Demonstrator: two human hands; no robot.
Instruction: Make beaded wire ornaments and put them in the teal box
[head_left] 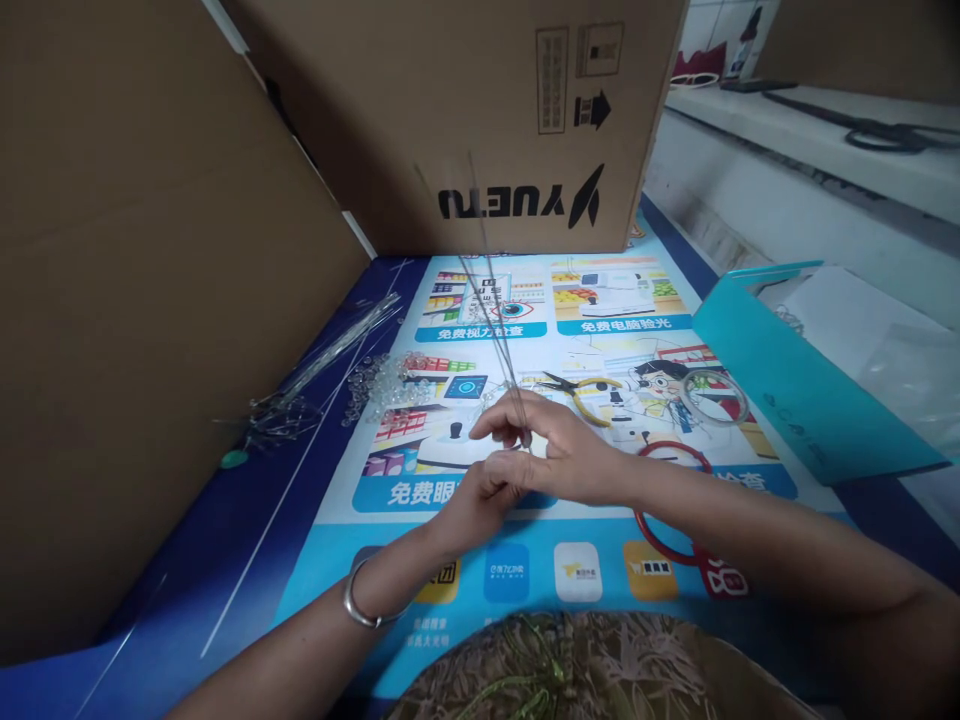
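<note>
In the middle of the head view, a few long thin wires point(504, 345) stand up from between my two hands, their upper parts faint against the cardboard. My right hand point(559, 445) curls its fingers and thumb around the lower part of the wires. Just below and touching it, my left hand point(480, 497) is closed with its thumb against the wires' lower end. What exactly lies between the fingertips is partly hidden. Close beyond the right hand are pliers point(592, 398) with yellow handles. Clear beads point(390, 390) lie in a heap left of the hands.
A bundle of thin wires point(330, 350) lies at left beside cardboard panels point(480, 110). To the right are a wire coil point(716, 397), a red ring point(651, 545) partly under my forearm, and a teal box point(810, 390). Scissors point(885, 133) rest on the ledge.
</note>
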